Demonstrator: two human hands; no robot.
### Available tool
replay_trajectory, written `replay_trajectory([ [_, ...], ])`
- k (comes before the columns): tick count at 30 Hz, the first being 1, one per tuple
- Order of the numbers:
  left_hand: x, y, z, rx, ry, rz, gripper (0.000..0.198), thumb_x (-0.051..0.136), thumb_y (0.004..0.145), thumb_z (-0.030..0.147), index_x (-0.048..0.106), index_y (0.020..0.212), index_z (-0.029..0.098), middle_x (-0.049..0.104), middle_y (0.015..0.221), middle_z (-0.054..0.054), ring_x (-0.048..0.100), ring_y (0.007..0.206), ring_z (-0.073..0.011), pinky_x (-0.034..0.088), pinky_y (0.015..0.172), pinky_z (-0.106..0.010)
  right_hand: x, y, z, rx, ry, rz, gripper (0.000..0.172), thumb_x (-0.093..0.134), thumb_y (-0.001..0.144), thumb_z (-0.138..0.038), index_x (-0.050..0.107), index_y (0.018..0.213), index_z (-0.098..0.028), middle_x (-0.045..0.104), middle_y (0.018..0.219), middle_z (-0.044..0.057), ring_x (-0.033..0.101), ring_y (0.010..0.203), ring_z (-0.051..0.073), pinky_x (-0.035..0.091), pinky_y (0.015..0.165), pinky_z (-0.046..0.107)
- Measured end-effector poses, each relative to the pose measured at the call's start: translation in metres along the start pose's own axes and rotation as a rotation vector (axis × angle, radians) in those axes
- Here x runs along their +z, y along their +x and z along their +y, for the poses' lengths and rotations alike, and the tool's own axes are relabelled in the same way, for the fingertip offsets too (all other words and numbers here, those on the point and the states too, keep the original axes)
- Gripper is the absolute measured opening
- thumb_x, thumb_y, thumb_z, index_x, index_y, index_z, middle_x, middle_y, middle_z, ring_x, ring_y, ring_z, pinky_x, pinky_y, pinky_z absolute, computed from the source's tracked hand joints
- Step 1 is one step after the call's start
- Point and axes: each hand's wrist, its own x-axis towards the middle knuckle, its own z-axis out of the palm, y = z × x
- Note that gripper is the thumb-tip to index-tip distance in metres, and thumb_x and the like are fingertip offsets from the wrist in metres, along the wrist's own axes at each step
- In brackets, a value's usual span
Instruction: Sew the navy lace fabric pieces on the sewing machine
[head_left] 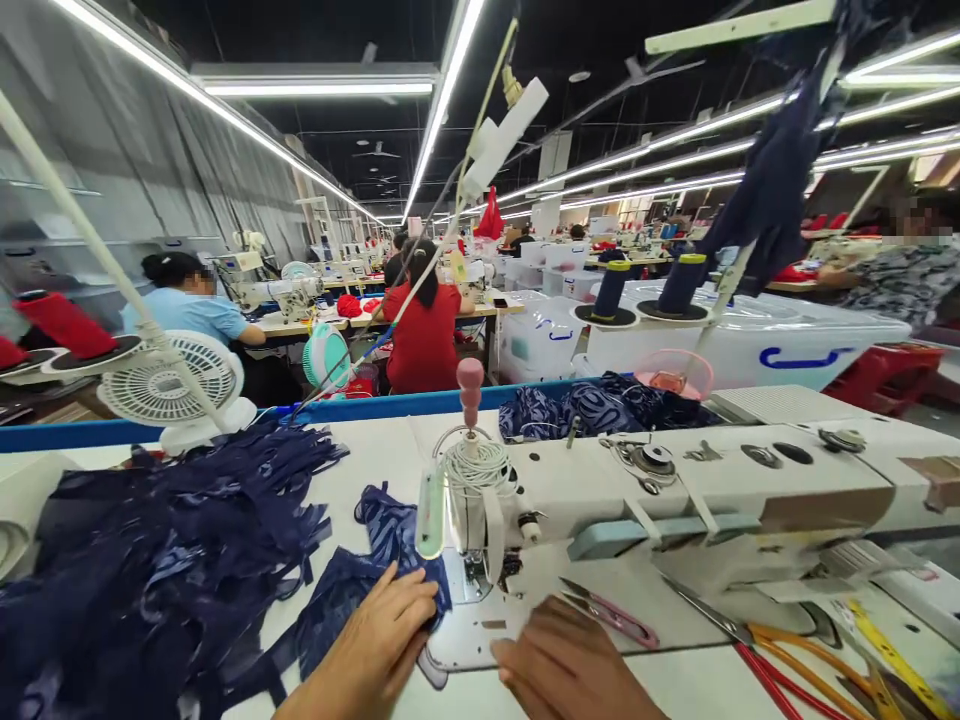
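My left hand (379, 640) lies flat with fingers stretched out on a navy blue fabric piece (352, 585), pressing it toward the needle area (480, 570) of a white sewing machine (675, 490). My right hand (570, 665) rests low on the machine bed just right of the needle; its fingers are blurred and partly out of frame. Pink thread snips (611, 615) lie just beyond the right hand.
A big heap of navy fabric strips (165, 560) fills the table's left. Orange-handled scissors (795, 660) lie at right. A white fan (176, 385) and thread cones (679, 285) stand behind. Other workers sit at machines further back, one in a red shirt (424, 335).
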Motion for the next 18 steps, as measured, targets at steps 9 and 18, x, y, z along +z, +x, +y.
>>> replay_trajectory([
  [9,-0.016,-0.039,0.034,-0.096,-0.07,-0.004,0.037,0.054,0.09,0.009,0.05,0.124,0.019,0.062,0.131,-0.01,0.053,0.131,-0.0239,0.035,0.113,-0.056,-0.1,0.138,0.037,-0.404,-0.509,-0.003,0.061,0.029,0.1,0.01,0.042,0.146,-0.028,0.032,0.155,0.003,0.031,0.141,0.023,0.029,0.115,0.058],
  [18,-0.018,-0.039,0.038,-0.094,-0.064,0.02,0.041,0.057,0.091,0.009,0.048,0.131,0.017,0.062,0.13,-0.012,0.053,0.13,-0.0256,0.035,0.114,-0.058,-0.122,0.166,0.043,-0.381,-0.479,-0.116,0.056,0.013,0.108,-0.009,0.067,0.12,-0.017,0.066,0.115,0.002,0.052,0.125,0.021,0.027,0.112,0.055],
])
